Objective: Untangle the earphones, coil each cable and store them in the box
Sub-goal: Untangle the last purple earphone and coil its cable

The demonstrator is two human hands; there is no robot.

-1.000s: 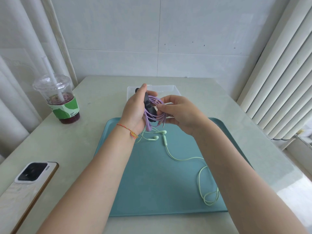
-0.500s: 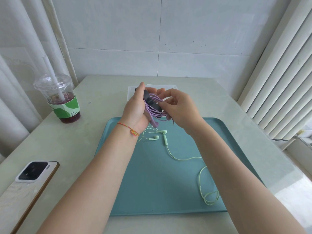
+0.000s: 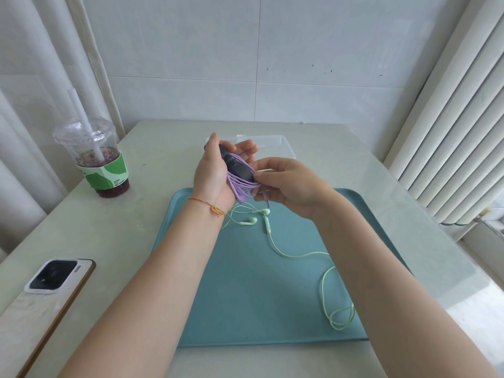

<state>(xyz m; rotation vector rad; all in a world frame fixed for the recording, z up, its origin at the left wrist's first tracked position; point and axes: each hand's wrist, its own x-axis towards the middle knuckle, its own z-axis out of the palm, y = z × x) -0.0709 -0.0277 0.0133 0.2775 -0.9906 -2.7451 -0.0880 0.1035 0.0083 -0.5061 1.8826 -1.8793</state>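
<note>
Purple cable (image 3: pixel 240 181) is what I have in hand at the centre of the frame, gathered into a loose bundle of loops across my left hand (image 3: pixel 215 173), whose fingers are curled round the loops along with a dark strap or clip (image 3: pixel 237 166); I can't make out exactly what that is. My right hand (image 3: pixel 289 184) sits just beside it, thumb and forefinger pinched together on the end of the purple cable near the bundle, with the metal plug (image 3: pixel 267 201) hanging just below. I judge this coil close to finished: most of the length looks wound, and what remains is securing the tail and setting it down.

Below the hands, the green earphones (image 3: pixel 261 214) lie on the teal tray (image 3: pixel 245 296), both buds near the upper middle of the tray and the cable trailing off to a slack loop at its lower right. They appear free of the purple pair, so the untangling looks done, but that cable is not yet coiled.

Behind my hands, upper centre, the clear plastic box (image 3: pixel 278 144) sits on the table (image 3: pixel 152 214), largely hidden; I can see nothing in the part that shows. Both sets are yet to go in.
</note>
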